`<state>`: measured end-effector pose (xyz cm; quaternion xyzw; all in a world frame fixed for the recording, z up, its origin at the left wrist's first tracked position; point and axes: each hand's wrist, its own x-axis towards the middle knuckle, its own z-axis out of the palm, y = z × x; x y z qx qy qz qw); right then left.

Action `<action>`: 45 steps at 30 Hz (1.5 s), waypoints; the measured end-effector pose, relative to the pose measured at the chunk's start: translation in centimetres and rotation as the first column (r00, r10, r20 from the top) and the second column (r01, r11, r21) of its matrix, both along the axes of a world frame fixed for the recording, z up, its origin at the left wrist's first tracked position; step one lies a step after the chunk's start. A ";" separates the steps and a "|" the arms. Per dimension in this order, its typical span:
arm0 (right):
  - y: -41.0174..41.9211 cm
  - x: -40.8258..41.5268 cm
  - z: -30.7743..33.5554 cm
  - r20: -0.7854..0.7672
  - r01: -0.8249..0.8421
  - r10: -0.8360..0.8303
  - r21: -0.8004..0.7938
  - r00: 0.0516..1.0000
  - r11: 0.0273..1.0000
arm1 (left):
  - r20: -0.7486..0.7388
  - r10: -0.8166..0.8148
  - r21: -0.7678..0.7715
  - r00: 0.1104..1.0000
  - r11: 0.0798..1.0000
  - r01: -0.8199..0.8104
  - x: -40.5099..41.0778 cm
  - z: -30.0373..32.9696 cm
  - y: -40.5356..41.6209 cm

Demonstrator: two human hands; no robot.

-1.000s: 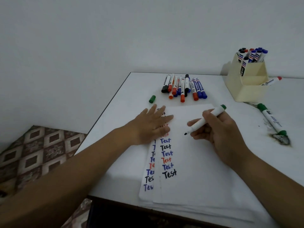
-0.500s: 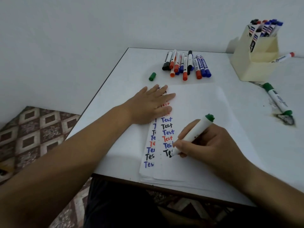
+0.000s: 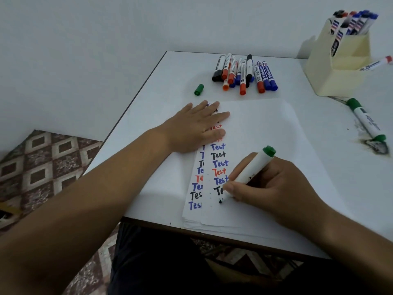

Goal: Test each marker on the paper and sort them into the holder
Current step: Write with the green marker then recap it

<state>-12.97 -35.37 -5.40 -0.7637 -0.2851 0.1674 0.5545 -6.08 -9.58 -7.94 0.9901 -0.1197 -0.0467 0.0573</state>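
My right hand (image 3: 268, 188) grips an uncapped green marker (image 3: 253, 170), its tip touching the paper (image 3: 265, 128) just below the column of coloured "Test" words. My left hand (image 3: 197, 126) lies flat on the paper's upper left, fingers straight, covering the top words. The marker's green cap (image 3: 199, 89) lies loose on the table beyond my left hand. A row of several capped markers (image 3: 244, 73) in black, red and blue lies at the far side. The cream holder (image 3: 338, 67) at the far right holds several markers upright.
Another green marker (image 3: 366, 121) lies on the white table (image 3: 148, 107) at the right beside a dark smudge. A red-capped marker (image 3: 377, 63) pokes out behind the holder. The table's left edge drops to a patterned floor (image 3: 42, 167).
My right hand brought the green marker down from mid-paper to below the last "Test" word, tip now on the paper. The camera tilted downward. My left hand stayed put.
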 end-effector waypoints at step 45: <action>-0.5 -0.1 -0.5 0.093 0.077 -0.082 0.062 0.992 0.995 | 0.004 0.018 0.013 1.000 1.000 -0.018 0.1 0.0 -0.1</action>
